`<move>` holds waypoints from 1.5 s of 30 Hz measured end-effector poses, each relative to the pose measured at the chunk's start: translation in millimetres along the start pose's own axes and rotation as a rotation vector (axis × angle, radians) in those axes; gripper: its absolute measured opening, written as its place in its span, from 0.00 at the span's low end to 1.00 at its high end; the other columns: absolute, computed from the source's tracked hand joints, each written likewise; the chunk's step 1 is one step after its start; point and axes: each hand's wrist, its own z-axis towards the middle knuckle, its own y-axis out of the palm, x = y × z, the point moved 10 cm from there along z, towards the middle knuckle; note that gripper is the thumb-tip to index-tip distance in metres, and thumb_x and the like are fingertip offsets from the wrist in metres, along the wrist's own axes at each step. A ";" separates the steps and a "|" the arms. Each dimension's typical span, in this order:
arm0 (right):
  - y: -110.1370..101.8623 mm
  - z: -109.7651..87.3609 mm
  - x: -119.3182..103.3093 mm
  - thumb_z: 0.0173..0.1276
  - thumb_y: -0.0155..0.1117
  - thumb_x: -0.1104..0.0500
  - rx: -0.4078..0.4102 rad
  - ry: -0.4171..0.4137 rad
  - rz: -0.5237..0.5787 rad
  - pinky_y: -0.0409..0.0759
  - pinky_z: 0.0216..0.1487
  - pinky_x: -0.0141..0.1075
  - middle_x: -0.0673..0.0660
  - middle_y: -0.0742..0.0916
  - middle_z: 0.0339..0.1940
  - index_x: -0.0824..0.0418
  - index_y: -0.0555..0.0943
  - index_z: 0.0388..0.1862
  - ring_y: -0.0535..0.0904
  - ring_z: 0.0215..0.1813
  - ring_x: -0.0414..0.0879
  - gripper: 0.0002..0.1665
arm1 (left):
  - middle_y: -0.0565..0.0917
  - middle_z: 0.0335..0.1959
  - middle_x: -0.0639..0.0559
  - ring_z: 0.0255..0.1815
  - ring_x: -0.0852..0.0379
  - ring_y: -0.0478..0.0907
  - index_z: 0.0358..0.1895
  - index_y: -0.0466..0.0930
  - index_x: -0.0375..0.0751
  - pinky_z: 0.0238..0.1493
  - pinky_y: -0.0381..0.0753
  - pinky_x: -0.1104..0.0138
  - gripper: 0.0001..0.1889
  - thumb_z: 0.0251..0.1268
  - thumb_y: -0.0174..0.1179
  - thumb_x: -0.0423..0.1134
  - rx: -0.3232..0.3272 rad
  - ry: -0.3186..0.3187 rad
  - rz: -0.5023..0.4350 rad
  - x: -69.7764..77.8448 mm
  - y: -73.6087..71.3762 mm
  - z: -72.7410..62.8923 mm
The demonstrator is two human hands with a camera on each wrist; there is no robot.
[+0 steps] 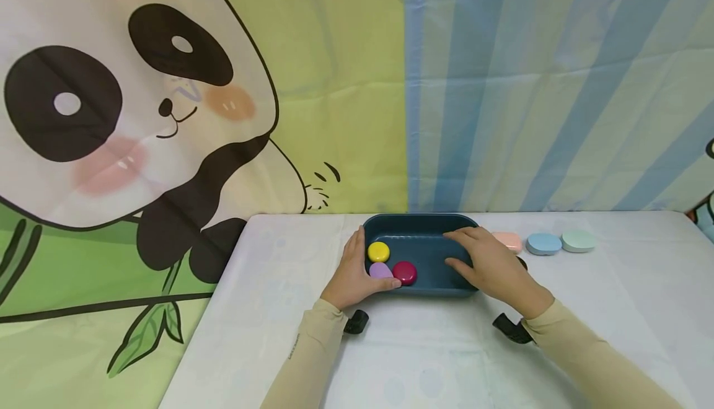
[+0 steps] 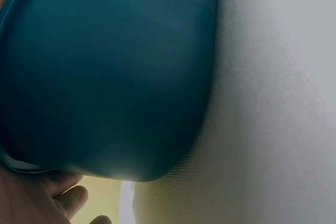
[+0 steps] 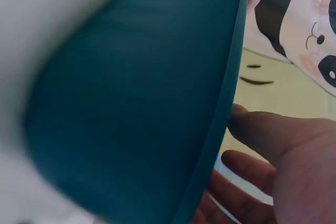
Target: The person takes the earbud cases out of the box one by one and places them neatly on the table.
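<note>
A dark teal rectangular basin point(image 1: 429, 293) stands between my hands at the table's far edge. Inside, toward its left end, lie a round yellow piece point(image 1: 379, 251), a purple rounded piece point(image 1: 380, 269) and a round dark-red piece point(image 1: 405, 272). My left hand point(image 1: 354, 277) rests at the front left corner, fingers straight along the left end, thumb over the front rim and partly covering the purple piece. Spread above the right end, my right hand point(image 1: 493, 266) has its thumb at the rim in the right wrist view. The basin's outer wall point(image 2: 110, 77) fills much of the left wrist view.
Right of the basin, a pink piece point(image 1: 507, 241), a blue oval piece point(image 1: 543, 244) and a pale green piece point(image 1: 578, 241) lie in a row on the white-covered table point(image 1: 424, 365). Behind the table hangs a panda-printed curtain point(image 1: 346, 87).
</note>
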 end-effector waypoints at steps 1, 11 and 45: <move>2.4 2.1 -2.5 0.64 0.75 0.55 0.000 0.005 -0.001 0.82 0.53 0.51 0.63 0.83 0.58 0.66 0.79 0.63 0.79 0.59 0.60 0.31 | 0.41 0.83 0.50 0.82 0.52 0.41 0.83 0.34 0.45 0.76 0.55 0.46 0.72 0.42 0.77 0.66 0.001 0.002 -0.001 0.2 -0.3 0.1; 31.8 23.7 -23.1 0.61 0.78 0.49 -0.067 0.070 0.019 0.81 0.57 0.51 0.61 0.84 0.55 0.64 0.80 0.63 0.79 0.57 0.58 0.35 | 0.42 0.83 0.49 0.82 0.50 0.42 0.83 0.33 0.46 0.75 0.56 0.44 0.71 0.44 0.76 0.66 0.004 0.012 0.010 -1.0 0.0 1.0; 85.8 54.8 -40.1 0.53 0.83 0.54 -0.252 0.085 0.079 0.82 0.39 0.38 0.57 0.87 0.38 0.64 0.86 0.45 0.79 0.37 0.47 0.24 | 0.42 0.83 0.48 0.82 0.48 0.43 0.83 0.34 0.44 0.74 0.58 0.44 0.73 0.42 0.75 0.69 0.001 0.019 0.003 -1.5 0.7 2.3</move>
